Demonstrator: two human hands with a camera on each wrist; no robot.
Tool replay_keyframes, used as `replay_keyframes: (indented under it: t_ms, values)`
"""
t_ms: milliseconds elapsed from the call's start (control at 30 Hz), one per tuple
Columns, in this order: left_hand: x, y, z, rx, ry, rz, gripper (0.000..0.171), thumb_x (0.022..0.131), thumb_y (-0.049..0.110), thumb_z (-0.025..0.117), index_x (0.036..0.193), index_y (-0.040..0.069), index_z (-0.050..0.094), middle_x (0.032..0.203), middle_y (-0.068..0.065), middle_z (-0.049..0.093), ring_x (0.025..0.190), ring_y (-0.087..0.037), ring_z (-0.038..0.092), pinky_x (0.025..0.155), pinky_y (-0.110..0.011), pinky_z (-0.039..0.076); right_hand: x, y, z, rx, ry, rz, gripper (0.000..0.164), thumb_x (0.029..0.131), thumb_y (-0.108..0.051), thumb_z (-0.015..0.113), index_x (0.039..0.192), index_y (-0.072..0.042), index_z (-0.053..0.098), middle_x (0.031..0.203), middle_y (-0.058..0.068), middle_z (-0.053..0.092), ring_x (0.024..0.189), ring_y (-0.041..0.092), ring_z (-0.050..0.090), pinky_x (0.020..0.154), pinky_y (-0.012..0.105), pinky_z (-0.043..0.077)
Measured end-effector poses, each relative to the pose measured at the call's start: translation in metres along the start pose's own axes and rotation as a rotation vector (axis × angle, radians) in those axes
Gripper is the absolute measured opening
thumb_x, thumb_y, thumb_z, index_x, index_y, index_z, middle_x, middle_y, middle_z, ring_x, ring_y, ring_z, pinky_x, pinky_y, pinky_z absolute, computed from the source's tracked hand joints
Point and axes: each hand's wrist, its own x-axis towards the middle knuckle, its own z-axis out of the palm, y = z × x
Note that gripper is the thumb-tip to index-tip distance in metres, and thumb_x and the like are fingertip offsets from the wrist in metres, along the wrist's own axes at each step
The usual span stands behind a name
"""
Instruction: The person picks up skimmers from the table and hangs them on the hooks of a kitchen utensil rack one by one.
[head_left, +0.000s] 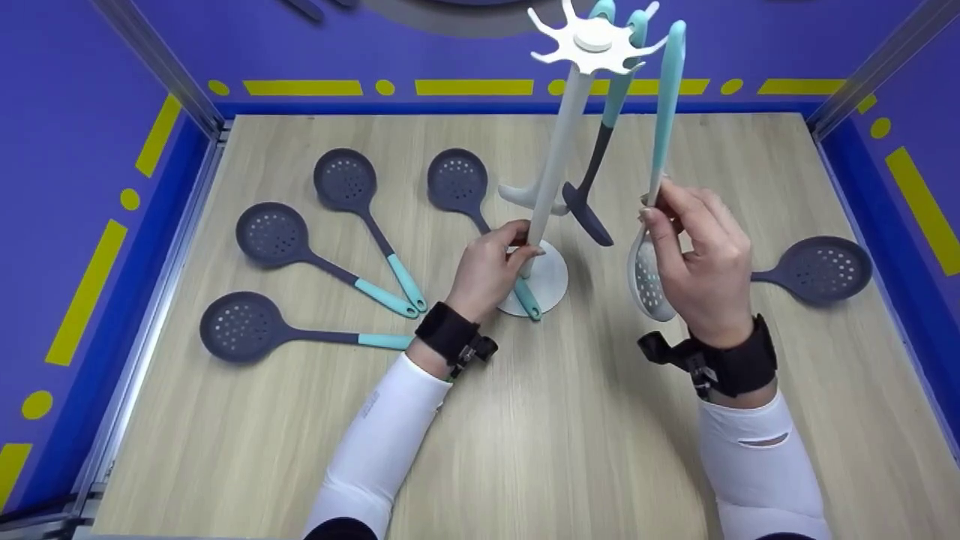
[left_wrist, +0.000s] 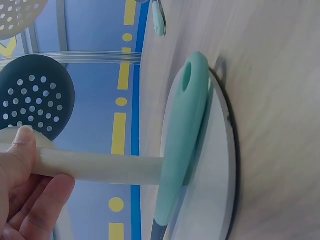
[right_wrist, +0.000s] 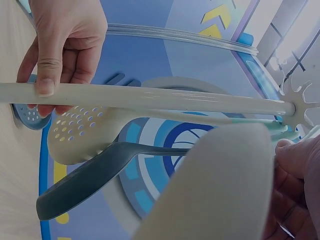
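My left hand grips the lower pole of a white utensil stand topped by a ring of hooks. The thumb and fingers of my right hand pinch a white skimmer low on its stem. Its teal handle rises upright, its top right at the tip of a right-hand hook. Behind it hang a dark skimmer and a white skimmer, both with teal handles. Another dark skimmer lies behind my left hand, its teal handle resting across the stand's round base.
Three dark skimmers lie fanned out on the left: an upper one, a middle one and a lower one. One more dark skimmer lies right of my right hand, which hides its handle. Blue walls enclose the wooden table.
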Motion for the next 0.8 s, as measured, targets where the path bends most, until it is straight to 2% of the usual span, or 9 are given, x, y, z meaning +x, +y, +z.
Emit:
replay_keyframes:
  t_ms: [300, 567, 800]
  values:
    - [-0.0006, 0.0011, 0.0002, -0.019, -0.014, 0.003, 0.033, 0.099, 0.031, 0.072, 0.129, 0.016, 0.07, 0.119, 0.0, 0.076, 0.111, -0.01, 0.071, 0.089, -0.022, 0.06, -0.0005, 0.002, 0.0026, -0.007, -0.002, -0.004, 0.03, 0.093, 0.006, 0.073, 0.123, 0.001, 0.074, 0.096, 0.017, 0.072, 0.083, 0.014, 0.062, 0.081, 0.009, 0.047]
    - [-0.0007, 0.002, 0.0004, -0.033, -0.029, -0.007, 0.033, 0.099, 0.032, 0.073, 0.127, 0.016, 0.07, 0.116, 0.001, 0.076, 0.109, -0.009, 0.071, 0.089, -0.022, 0.059, -0.0017, 0.0012, 0.0056, 0.023, -0.02, 0.006, 0.03, 0.093, 0.006, 0.073, 0.122, 0.001, 0.075, 0.097, 0.016, 0.072, 0.084, 0.011, 0.061, 0.08, 0.01, 0.048]
    - [0.0002, 0.0026, 0.0001, -0.035, -0.026, -0.02, 0.031, 0.099, 0.027, 0.074, 0.127, 0.017, 0.07, 0.116, 0.001, 0.076, 0.109, -0.009, 0.071, 0.088, -0.023, 0.06, -0.0031, -0.0008, 0.0093, 0.04, -0.051, 0.007, 0.029, 0.094, 0.005, 0.073, 0.122, 0.0, 0.075, 0.097, 0.015, 0.072, 0.084, 0.012, 0.061, 0.081, 0.01, 0.049]
